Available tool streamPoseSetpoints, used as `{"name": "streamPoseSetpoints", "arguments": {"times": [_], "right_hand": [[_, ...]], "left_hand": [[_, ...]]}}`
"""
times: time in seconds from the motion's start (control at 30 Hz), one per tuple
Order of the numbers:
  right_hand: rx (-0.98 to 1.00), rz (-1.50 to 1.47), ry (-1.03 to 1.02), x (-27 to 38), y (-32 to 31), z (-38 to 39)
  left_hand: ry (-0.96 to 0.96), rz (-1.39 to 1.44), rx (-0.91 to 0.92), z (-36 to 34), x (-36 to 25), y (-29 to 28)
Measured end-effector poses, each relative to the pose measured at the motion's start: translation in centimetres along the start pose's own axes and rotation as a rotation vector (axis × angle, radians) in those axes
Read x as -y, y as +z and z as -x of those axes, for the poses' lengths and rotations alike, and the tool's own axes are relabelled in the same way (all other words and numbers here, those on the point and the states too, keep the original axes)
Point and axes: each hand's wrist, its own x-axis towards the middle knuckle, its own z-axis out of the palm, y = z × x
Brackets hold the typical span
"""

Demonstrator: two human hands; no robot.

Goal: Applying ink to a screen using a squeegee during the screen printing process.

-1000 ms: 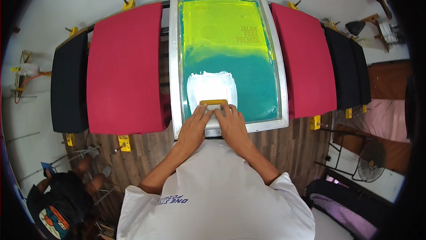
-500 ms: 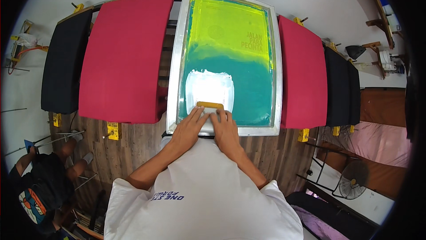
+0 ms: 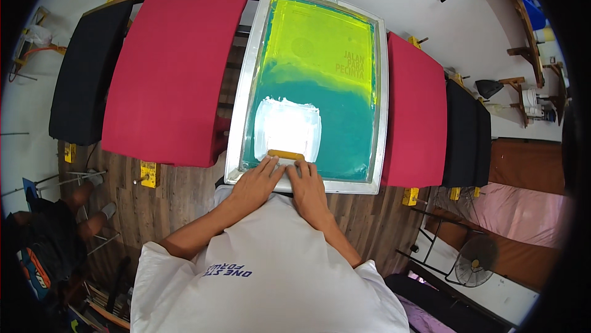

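We see a brown wooden floor (image 3: 178, 203), a white wall (image 3: 418, 0), wooden shelves (image 3: 523, 56) on it, a standing fan (image 3: 473, 261), a pink bed cover (image 3: 523, 213).

Open mesh (image 3: 320, 68) beyond squeegee (image 3: 285, 155)

Single head-worn fisheye view, looking steeply down from above the person's chest, facing forward over the screen frame (image 3: 308, 80), close to it, floor and wall curving at the rim

Brushed metal screen frame (image 3: 245, 86), glossy wet mesh (image 3: 320, 68), matt red cloth (image 3: 172, 68), wooden squeegee handle (image 3: 285, 155), grainy wood floor (image 3: 178, 197)
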Motion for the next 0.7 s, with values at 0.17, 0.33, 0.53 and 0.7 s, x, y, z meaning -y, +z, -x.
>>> {"name": "streamPoseSetpoints", "arguments": {"times": [0.17,0.33,0.53,0.7], "right_hand": [[0.073,-0.028,0.017,0.1,-1.8,-0.7],[-0.077,0.020,0.001,-0.3,0.1,-0.5],[0.103,-0.045,0.003,-0.4,-1.6,-0.7],[-0.012,-0.023,0.000,-0.1,-0.8,-0.4]], "left_hand": [[0.035,-0.004,0.030,-0.1,-0.6,-1.3],[0.071,-0.053,-0.079,-0.1,-0.2,-0.8],[-0.006,0.029,0.069,-0.3,-0.3,-0.6],[0.005,0.022,0.009,-0.1,-0.7,-1.2]]}}
